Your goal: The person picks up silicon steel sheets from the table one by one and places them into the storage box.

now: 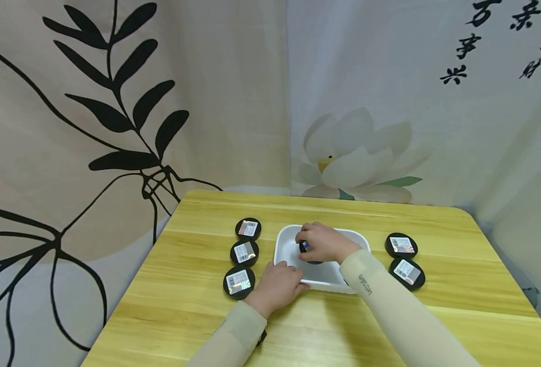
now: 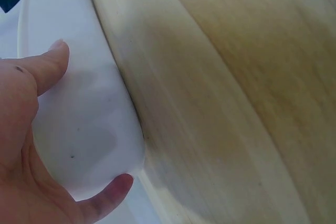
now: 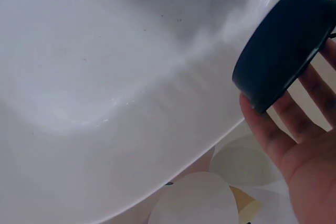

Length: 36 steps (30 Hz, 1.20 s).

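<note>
Holding black tin [image 3: 281,45] over white tray [image 1: 289,243]; sleeve [image 1: 367,283] print unreadable.

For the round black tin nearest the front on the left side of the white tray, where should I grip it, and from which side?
Grip the front-left tin by its rim, fingers on opposite sides, coming straight down from above. It lies flat on the table, label up, low and round, so only the side wall gives a hold. Approach from its outer left side: the left hand rests close on its right, at the white tray.
</note>
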Motion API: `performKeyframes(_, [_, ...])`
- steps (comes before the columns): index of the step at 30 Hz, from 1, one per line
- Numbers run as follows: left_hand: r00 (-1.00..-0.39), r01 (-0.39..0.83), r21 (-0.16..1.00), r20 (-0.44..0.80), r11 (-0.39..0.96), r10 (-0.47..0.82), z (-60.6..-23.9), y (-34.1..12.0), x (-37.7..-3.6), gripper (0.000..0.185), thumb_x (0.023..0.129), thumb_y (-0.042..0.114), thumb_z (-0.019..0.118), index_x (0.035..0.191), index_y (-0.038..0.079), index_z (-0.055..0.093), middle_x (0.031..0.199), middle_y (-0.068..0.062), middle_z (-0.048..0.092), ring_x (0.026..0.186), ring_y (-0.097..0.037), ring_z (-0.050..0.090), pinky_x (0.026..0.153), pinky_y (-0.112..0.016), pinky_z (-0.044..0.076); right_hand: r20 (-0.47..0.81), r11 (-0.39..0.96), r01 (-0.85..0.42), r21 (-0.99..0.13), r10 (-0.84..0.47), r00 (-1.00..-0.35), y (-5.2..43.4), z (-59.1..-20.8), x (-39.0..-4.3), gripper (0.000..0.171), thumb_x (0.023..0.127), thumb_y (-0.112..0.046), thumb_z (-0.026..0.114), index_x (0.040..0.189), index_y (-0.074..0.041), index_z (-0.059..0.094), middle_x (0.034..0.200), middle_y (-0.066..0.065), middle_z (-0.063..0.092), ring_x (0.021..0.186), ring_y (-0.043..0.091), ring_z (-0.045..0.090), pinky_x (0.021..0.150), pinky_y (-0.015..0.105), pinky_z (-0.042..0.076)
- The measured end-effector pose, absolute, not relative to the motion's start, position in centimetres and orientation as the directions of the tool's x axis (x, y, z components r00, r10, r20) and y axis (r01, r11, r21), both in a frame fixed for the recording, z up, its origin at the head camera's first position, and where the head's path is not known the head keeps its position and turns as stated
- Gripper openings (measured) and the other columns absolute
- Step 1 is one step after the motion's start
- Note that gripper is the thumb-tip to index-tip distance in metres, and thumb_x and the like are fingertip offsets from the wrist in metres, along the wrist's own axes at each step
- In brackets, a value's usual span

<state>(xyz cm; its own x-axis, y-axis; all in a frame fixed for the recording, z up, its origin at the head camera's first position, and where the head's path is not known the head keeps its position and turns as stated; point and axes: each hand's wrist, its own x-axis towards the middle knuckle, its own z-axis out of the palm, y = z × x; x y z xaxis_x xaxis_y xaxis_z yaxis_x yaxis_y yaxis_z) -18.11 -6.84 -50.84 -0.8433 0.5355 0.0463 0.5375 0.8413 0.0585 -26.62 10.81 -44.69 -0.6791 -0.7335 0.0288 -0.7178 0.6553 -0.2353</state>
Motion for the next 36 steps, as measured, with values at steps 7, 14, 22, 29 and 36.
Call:
performKeyframes(7, [-0.845,0.534,0.059,0.034,0.843,0.533,-51.3,-6.9,-18.3,0.034,0.099,0.056,0.053,0.092,0.025,0.066,0.101,0.008,0.074,0.087,-0.016,0.059,0.080,-0.045,0.048,-0.008,0.657,-0.706,-0.263,-0.734,-0.680,10.2,-45.6,-27.3,0.037,0.090,-0.031,0.075,0.121,-0.011,0.070,0.116,0.006,0.067,0.103,0.026,0.063,0.093,0.043,0.051])
performKeyframes(14, [-0.850,0.527,0.055,0.051,0.848,0.525,-51.3,-6.6,-18.3,0.033,0.098,0.055,0.056,0.089,0.024,0.064,0.097,0.007,0.074,0.084,-0.017,0.058,0.076,-0.044,0.047,-0.031,0.649,-0.710,-0.272,-0.744,-0.668,9.3,-46.0,-28.1,0.036,0.088,-0.028,0.077,0.118,-0.010,0.071,0.111,0.005,0.068,0.094,0.020,0.064,0.088,0.038,0.054])
performKeyframes(22, [-0.854,0.521,0.060,0.063,0.852,0.517,-51.4,-6.6,-18.1,0.033,0.097,0.055,0.057,0.086,0.024,0.063,0.097,0.006,0.075,0.085,-0.018,0.060,0.082,-0.050,0.049,-0.059,0.646,-0.715,-0.266,-0.752,-0.657,8.2,-46.1,-28.6,0.033,0.088,-0.030,0.076,0.116,-0.012,0.071,0.113,0.004,0.068,0.094,0.018,0.064,0.089,0.036,0.054])
performKeyframes(29, [-0.849,0.527,0.038,0.059,0.849,0.524,-51.2,-7.0,-18.2,0.032,0.096,0.055,0.058,0.086,0.025,0.062,0.099,0.008,0.073,0.095,-0.017,0.064,0.076,-0.043,0.047,-0.048,0.620,-0.749,-0.234,-0.777,-0.628,6.9,-47.1,-28.9,0.030,0.086,-0.033,0.077,0.110,-0.016,0.073,0.112,0.001,0.068,0.096,0.016,0.064,0.091,0.034,0.053])
performKeyframes(36, [-0.845,0.533,0.036,0.079,0.845,0.530,-51.1,-7.0,-18.1,0.033,0.096,0.054,0.059,0.087,0.023,0.063,0.096,0.008,0.072,0.099,-0.018,0.065,0.076,-0.043,0.048,-0.016,0.598,-0.781,-0.181,-0.796,-0.605,6.4,-48.2,-29.2,0.021,0.083,-0.029,0.077,0.100,-0.018,0.073,0.103,-0.002,0.067,0.092,0.012,0.060,0.090,0.031,0.051])
